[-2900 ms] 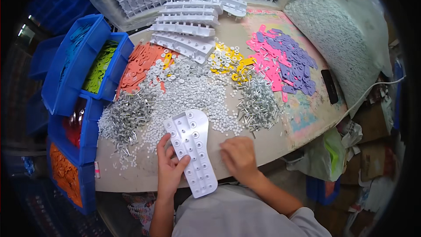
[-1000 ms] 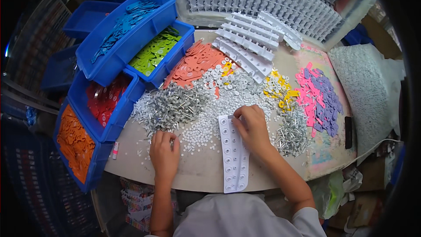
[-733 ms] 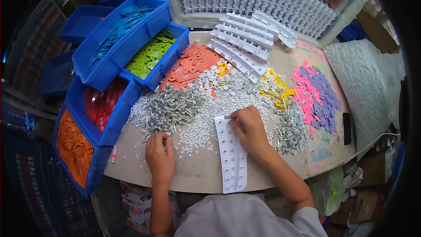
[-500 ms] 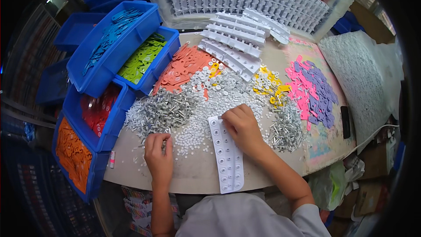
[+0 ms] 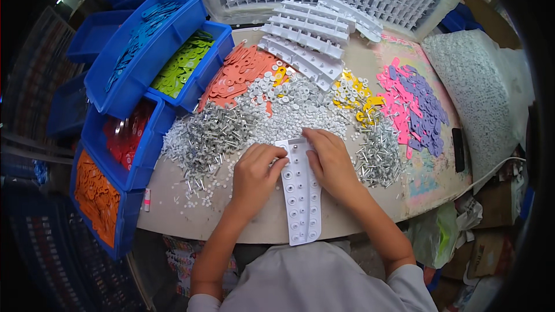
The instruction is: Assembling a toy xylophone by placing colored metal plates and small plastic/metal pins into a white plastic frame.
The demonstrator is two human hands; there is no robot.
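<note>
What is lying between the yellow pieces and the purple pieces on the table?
Pink pieces lie between the yellow pieces and the purple pieces; the head view shows this.

I count my two hands (image 5: 254,173), one white strip (image 5: 300,205) at my fingers, four blue bins (image 5: 152,145) heaped with tabs (image 5: 97,199), two pin piles (image 5: 378,159), one black slab (image 5: 458,150).
</note>
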